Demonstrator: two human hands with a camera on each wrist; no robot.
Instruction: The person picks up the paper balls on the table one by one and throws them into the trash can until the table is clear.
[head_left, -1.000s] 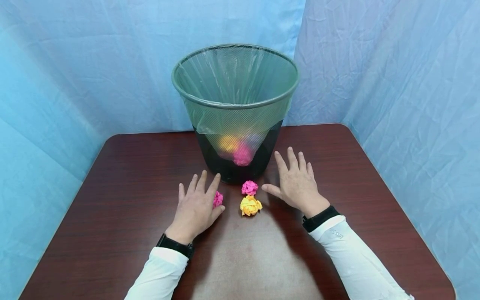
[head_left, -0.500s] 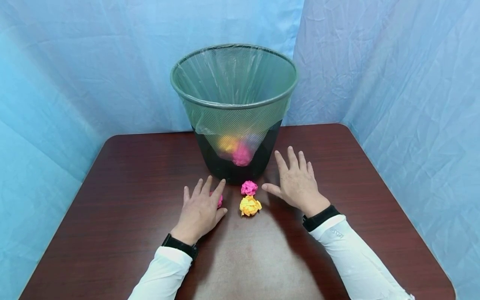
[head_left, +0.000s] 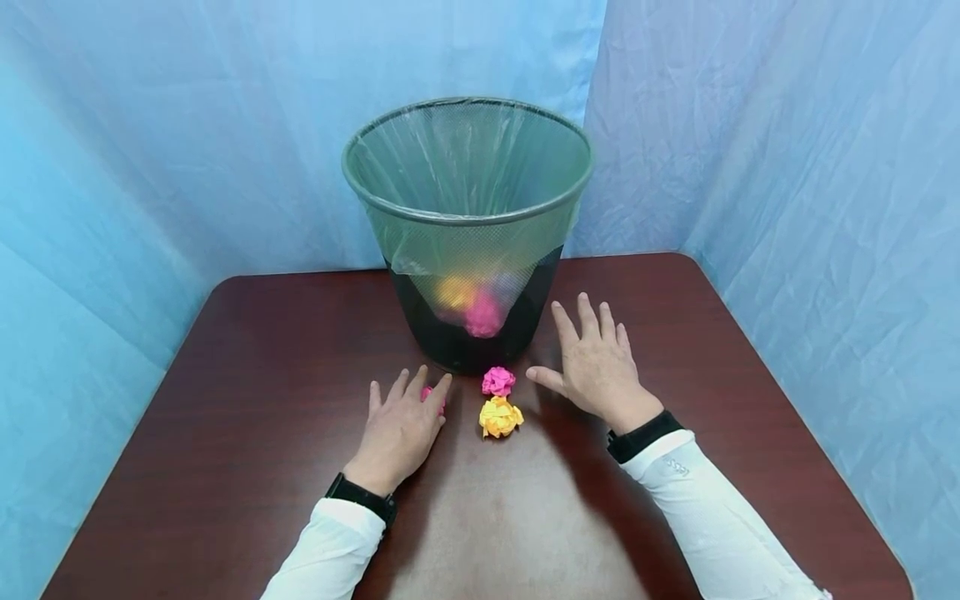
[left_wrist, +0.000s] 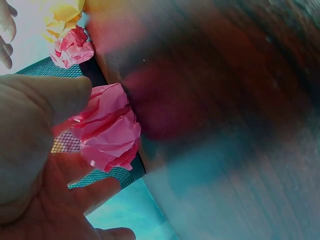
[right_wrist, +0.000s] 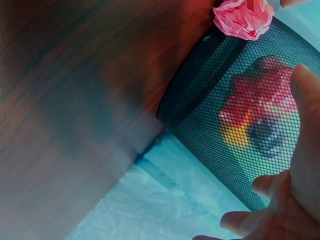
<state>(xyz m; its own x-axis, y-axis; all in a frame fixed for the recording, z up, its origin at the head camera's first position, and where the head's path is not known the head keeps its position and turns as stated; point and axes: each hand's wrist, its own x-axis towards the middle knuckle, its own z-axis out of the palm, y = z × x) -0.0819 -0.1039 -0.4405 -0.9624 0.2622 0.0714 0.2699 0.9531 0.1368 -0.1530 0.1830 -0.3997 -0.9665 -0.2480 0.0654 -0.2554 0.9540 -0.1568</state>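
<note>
My left hand (head_left: 401,437) is lowered over a pink crumpled paper ball (head_left: 427,393), which it partly covers. In the left wrist view, that pink ball (left_wrist: 110,130) lies between the thumb, whose tip is right at its edge, and the spread, fairly straight fingers behind it. A second pink paper ball (head_left: 498,382) sits in front of the bin, touching or nearly touching a yellow crumpled paper ball (head_left: 500,417). My right hand (head_left: 600,371) hovers to the right of these two, fingers spread, holding nothing.
A black mesh wastebasket (head_left: 405,300) with a translucent green liner stands at the back middle. Yellow and pink paper balls (head_left: 483,315) show through its mesh. The dark wooden table (head_left: 285,358) has blue cloth (head_left: 225,142) behind and beside it.
My left hand has shifted slightly right and toward the body, over the pink paper ball, and its thumb has drawn in toward the fingers. The right hand stays nearly still.
</note>
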